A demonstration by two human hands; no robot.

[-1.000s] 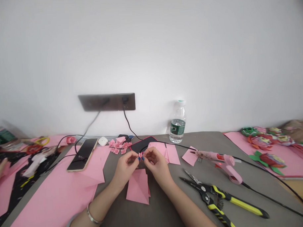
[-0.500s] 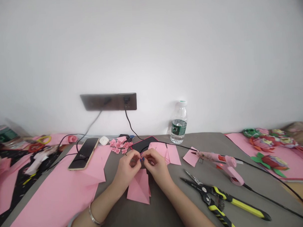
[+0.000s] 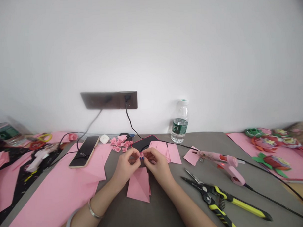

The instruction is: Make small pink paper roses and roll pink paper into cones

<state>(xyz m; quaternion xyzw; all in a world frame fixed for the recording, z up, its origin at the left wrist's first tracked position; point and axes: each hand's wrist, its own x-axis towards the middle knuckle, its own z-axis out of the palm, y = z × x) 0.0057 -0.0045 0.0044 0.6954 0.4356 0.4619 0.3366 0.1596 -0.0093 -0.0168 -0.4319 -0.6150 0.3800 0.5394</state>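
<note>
My left hand (image 3: 127, 164) and my right hand (image 3: 157, 163) meet at the middle of the table, fingertips pinched together. Between them is a small piece of pink paper (image 3: 141, 155), mostly covered by the fingers. Just below the hands lies a stack of pink paper squares (image 3: 138, 186). More pink squares (image 3: 174, 153) are fanned out beyond my right hand, partly over a dark, red-edged flat object (image 3: 148, 139). A cluster of small folded pink paper flowers (image 3: 119, 143) sits behind my left hand.
At right, a pink glue gun (image 3: 224, 162) rests beside black-and-yellow pliers (image 3: 209, 191), its cord trailing away. A water bottle (image 3: 179, 125) stands by the wall. Left are a phone (image 3: 85, 151) and large pink sheets (image 3: 55, 196). Paper flowers (image 3: 274, 162) lie far right.
The pink paper shows more between my fingertips, which have shifted slightly. At the far left edge, another person's hand has gone out of view. The view has moved a little.
</note>
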